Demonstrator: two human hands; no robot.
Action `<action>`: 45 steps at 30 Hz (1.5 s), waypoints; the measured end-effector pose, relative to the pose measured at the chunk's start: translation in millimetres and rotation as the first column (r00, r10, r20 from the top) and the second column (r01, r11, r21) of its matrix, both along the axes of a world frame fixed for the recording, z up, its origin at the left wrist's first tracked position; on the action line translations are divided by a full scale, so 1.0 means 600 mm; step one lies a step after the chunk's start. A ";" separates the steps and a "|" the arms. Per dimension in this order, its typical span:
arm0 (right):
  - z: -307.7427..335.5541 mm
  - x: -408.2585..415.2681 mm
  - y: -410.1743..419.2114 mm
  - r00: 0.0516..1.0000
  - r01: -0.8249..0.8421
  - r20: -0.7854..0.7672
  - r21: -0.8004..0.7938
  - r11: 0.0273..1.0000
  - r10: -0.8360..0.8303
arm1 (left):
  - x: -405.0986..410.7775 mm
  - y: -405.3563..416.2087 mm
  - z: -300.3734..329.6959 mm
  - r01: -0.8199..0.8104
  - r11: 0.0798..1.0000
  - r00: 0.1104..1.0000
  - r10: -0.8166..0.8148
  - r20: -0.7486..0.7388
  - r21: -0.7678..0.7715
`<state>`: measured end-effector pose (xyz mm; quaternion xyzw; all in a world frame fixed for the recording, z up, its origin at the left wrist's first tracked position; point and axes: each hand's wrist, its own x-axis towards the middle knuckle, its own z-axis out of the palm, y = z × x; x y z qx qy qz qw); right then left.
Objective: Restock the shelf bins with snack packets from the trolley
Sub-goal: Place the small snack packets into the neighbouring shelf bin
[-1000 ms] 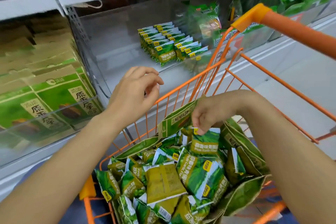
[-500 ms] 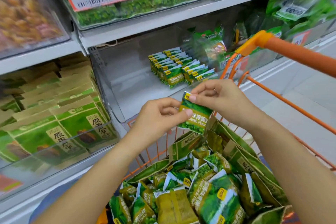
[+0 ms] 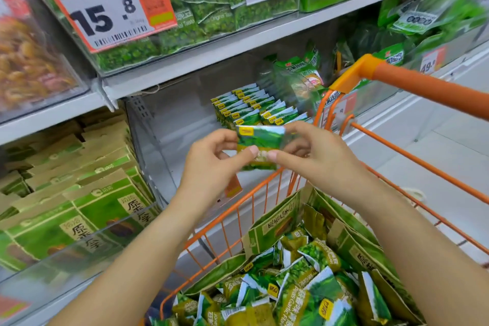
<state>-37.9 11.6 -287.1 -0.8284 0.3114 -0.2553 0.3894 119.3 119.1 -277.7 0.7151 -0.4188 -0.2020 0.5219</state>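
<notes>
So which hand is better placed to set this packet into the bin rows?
Probably right hand: nearer the standing rows. Left hand also pinches the snack packet.

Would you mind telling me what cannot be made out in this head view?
- Held snack packet: lower print blurred; fingers of the left hand and right hand cover its sides.
- Shelf bin: rows of packets too small to read.
- Trolley: the bottom edge cuts off its load.
</notes>
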 end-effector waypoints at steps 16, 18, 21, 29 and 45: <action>-0.015 -0.001 0.001 0.901 -0.139 -0.433 -0.364 0.921 -0.035 | 0.106 -0.216 -0.074 -0.223 0.848 0.953 0.087 0.290 0.481; -0.015 0.000 0.002 0.901 -0.144 -0.433 -0.367 0.919 -0.031 | 0.109 -0.219 -0.090 -0.212 0.868 0.944 0.064 0.323 0.449; -0.015 0.000 0.001 0.902 -0.150 -0.431 -0.361 0.920 -0.022 | 0.110 -0.223 -0.098 -0.217 0.868 0.917 0.025 0.397 0.446; -0.014 0.000 0.004 0.894 -0.176 -0.447 -0.398 0.900 -0.023 | 0.106 -0.236 -0.103 -0.204 0.904 0.885 0.006 0.465 0.376; -0.031 0.015 0.058 0.560 -0.478 -0.611 0.314 0.820 0.560 | 0.004 0.065 -0.030 0.168 0.952 0.792 -0.285 0.540 0.256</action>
